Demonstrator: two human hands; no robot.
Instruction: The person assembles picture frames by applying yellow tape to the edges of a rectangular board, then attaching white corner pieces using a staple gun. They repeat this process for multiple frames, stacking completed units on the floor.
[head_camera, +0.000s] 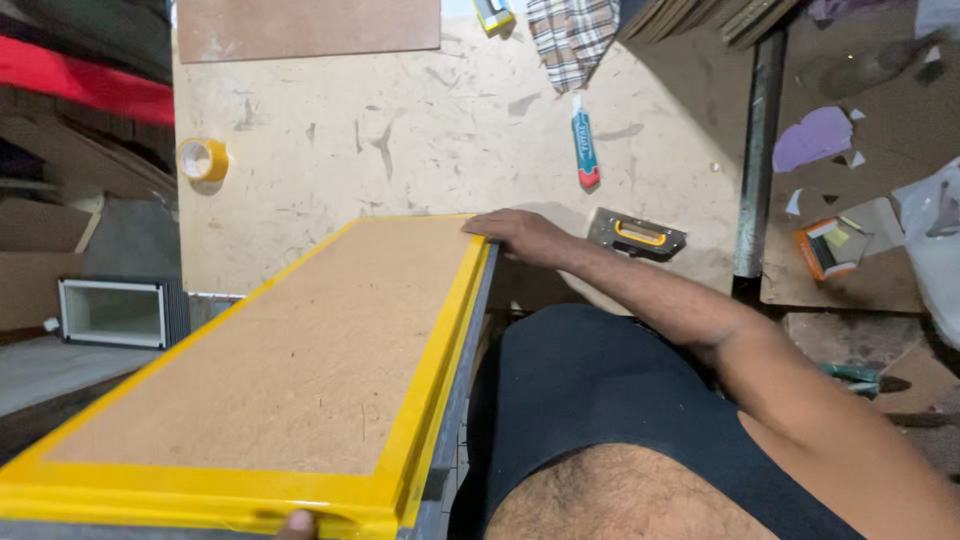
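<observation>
A long brown board panel edged with yellow tape runs from the near left corner out toward the middle of the worktable. My right hand lies flat on the panel's far right corner, fingers pressed on the yellow tape. Of my left hand only a fingertip shows at the bottom edge, touching the panel's near taped end. My bare knee and dark shorts are to the right of the panel.
A roll of yellow tape lies on the scuffed beige worktable at left. A teal and red utility knife and a metal stapler with a yellow handle lie beyond my right hand. A checked cloth hangs at the top.
</observation>
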